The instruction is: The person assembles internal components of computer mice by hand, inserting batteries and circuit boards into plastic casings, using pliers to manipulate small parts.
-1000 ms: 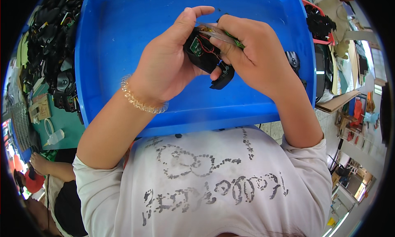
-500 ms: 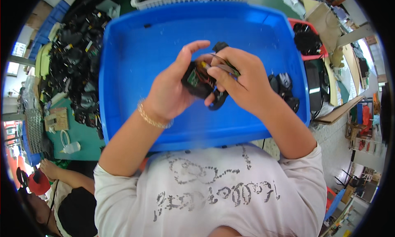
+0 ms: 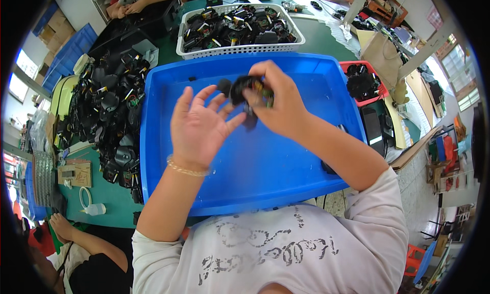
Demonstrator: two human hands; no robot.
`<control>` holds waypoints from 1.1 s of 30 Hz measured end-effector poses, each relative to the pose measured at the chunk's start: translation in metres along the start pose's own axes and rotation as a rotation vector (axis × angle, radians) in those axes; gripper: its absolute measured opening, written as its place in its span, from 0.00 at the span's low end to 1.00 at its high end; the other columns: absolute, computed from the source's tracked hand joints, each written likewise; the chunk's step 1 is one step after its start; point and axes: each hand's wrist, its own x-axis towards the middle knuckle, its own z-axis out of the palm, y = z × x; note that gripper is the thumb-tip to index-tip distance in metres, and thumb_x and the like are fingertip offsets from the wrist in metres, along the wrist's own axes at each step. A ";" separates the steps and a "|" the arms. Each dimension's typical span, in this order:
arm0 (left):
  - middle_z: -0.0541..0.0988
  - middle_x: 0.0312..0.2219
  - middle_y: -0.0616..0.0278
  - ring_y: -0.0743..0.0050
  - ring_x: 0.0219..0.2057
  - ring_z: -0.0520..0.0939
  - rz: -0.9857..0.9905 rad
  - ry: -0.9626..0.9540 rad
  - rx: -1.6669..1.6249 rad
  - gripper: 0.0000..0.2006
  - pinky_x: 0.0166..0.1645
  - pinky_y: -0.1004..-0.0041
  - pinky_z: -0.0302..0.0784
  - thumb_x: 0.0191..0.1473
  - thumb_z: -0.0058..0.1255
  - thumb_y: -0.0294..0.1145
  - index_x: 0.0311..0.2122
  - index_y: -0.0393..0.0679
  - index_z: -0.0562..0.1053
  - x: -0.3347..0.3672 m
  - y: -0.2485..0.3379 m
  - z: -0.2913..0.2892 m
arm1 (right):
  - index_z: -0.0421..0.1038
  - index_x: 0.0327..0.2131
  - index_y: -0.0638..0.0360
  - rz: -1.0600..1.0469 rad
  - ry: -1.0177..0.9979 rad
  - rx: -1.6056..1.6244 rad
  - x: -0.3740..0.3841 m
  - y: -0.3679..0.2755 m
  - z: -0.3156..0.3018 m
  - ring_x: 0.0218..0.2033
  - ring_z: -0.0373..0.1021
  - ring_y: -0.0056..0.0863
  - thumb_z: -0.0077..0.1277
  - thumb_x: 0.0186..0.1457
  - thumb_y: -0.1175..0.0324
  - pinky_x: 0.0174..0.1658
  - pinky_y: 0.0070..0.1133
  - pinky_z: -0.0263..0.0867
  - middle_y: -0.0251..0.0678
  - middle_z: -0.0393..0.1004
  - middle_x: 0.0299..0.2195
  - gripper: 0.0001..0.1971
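My right hand grips a small black electronic part with coloured wires, held above the big blue tray. My left hand is open beside it, palm toward me and fingers spread, holding nothing; a bead bracelet circles its wrist. The part sits just past the left fingertips. Most of the part is hidden by my right fingers.
A white basket full of black parts stands behind the tray. A heap of black parts lies on the green table to the left. A red bin with parts is at right. Other people's hands show at the far edge.
My left hand let go of the part and opened with fingers spread. The right hand keeps the part and has shifted toward the tray's far side; the view tilted to show more of the table.
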 end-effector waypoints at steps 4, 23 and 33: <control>0.69 0.44 0.48 0.50 0.46 0.70 0.255 0.122 0.076 0.22 0.49 0.54 0.68 0.54 0.41 0.48 0.45 0.41 0.62 0.001 0.023 0.000 | 0.65 0.35 0.61 -0.062 0.380 -0.013 0.067 0.049 -0.001 0.29 0.69 0.33 0.53 0.45 0.70 0.32 0.25 0.63 0.41 0.70 0.28 0.12; 0.71 0.35 0.58 0.69 0.36 0.71 0.320 0.314 0.437 0.13 0.39 0.68 0.68 0.53 0.40 0.41 0.40 0.46 0.63 -0.001 0.014 0.014 | 0.66 0.38 0.71 0.458 0.502 0.008 0.316 0.242 0.014 0.40 0.70 0.43 0.50 0.40 0.64 0.45 0.29 0.64 0.54 0.72 0.37 0.22; 0.70 0.38 0.57 0.68 0.39 0.70 0.241 0.196 0.436 0.15 0.40 0.68 0.66 0.53 0.39 0.42 0.44 0.46 0.65 -0.001 0.007 0.006 | 0.72 0.31 0.61 0.155 0.125 -0.596 0.274 0.204 -0.056 0.23 0.68 0.14 0.49 0.50 0.64 0.26 0.17 0.62 0.28 0.69 0.18 0.10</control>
